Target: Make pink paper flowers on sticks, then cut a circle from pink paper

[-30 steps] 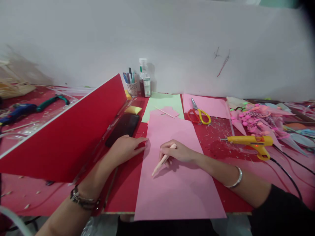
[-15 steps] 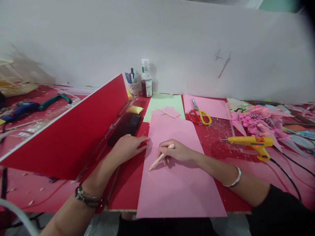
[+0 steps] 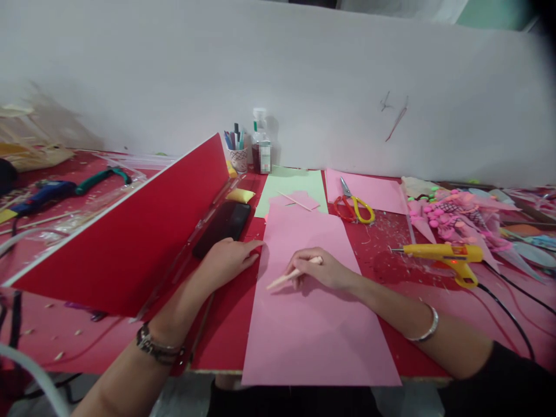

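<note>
A sheet of pink paper (image 3: 317, 341) lies lengthwise before me, its near end overhanging the table edge. My right hand (image 3: 310, 269) rests over its middle, closed around a thick, pale wooden pencil (image 3: 282, 282). The pencil slants down to the left with its tip close to the paper; I cannot tell whether it touches. At the sheet's left edge lies my left hand (image 3: 230, 258), holding nothing, its thumb and forefinger stretched apart and fingertips at the paper's border. Just behind that hand is a black phone (image 3: 223, 223).
On the left a red board (image 3: 143, 231) leans upright. Red-and-yellow scissors (image 3: 354, 208) lie on pink paper at the back. A yellow glue gun (image 3: 447, 255), its light lit, lies right beside pink decorations (image 3: 456, 214). A pen cup (image 3: 237, 159) and bottle (image 3: 262, 150) stand by the wall.
My right hand has shifted slightly right with the pencil, which now lies at a flatter slant, its tip a little higher up the sheet. My left hand stays at the paper's edge.
</note>
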`<state>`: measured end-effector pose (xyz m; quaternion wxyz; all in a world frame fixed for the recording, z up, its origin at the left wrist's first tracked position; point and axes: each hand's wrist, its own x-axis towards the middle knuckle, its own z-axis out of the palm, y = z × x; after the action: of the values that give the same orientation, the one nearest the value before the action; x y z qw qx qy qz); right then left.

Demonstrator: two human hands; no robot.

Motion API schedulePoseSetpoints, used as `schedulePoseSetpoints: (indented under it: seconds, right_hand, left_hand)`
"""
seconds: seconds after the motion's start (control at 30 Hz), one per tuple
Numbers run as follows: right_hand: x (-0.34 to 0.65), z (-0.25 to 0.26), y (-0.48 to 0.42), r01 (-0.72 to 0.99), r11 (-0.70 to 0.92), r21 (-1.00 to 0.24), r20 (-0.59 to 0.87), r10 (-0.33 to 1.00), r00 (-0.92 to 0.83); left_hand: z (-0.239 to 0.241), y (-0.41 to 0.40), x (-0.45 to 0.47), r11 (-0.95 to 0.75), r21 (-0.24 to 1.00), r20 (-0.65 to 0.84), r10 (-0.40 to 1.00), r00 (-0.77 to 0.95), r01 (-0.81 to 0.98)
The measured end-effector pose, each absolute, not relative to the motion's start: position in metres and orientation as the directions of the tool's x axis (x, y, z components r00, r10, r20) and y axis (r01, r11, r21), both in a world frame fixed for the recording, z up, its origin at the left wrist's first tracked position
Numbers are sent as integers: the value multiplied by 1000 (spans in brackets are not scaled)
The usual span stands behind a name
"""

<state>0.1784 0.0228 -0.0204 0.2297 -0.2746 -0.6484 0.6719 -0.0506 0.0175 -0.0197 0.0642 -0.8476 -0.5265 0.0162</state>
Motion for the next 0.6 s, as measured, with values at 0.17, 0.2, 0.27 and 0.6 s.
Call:
schedulePoseSetpoints:
  seconds: [0.17,0.2,0.27,0.6]
  right_hand:
    - [174,-20,17,84,-97,-992,-125,585,-802]
    - [173,-20,17,88,-98,-991,-129,589,-798]
    - [172,-21,17,89,-92,-992,-127,598,-792]
    - [165,-30,33,15,46,-999,29,805,-593]
  left_hand:
    - [-20,19,-50,-429,-118,29,900,434,896]
    - [-20,19,-50,-430,-116,27,900,435,895]
    - [-19,18,-49,-431,-108,27,899,436,896]
    - [-17,17,-51,-420,-104,38,904,426,902]
